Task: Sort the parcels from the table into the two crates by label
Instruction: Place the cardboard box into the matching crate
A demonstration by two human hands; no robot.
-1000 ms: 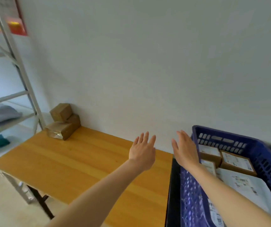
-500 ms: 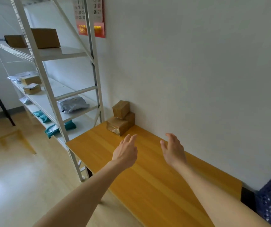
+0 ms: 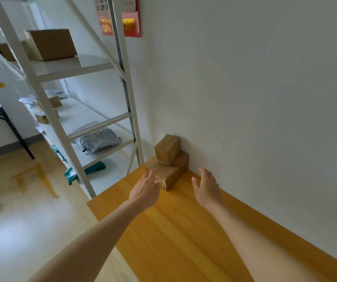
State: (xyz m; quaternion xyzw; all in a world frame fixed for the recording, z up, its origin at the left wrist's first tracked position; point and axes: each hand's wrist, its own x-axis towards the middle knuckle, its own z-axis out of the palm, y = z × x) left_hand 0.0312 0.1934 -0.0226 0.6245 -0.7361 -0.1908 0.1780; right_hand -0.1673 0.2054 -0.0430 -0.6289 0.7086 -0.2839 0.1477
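A small stack of brown cardboard parcels sits in the far corner of the wooden table, against the white wall. The top parcel rests tilted on a lower taped parcel, and another parcel stands behind. My left hand is open, its fingertips at the near left face of the lower parcel. To the right of the stack hovers my right hand, fingers spread, holding nothing. Neither crate is in view.
A white metal shelving rack stands left of the table, holding a cardboard box, grey mailer bags and teal bags. A red calendar hangs on the wall. Pale floor lies to the left.
The view has swung left, so the blue crate has left the frame. Both hands have travelled along the table to the parcel stack in the corner.
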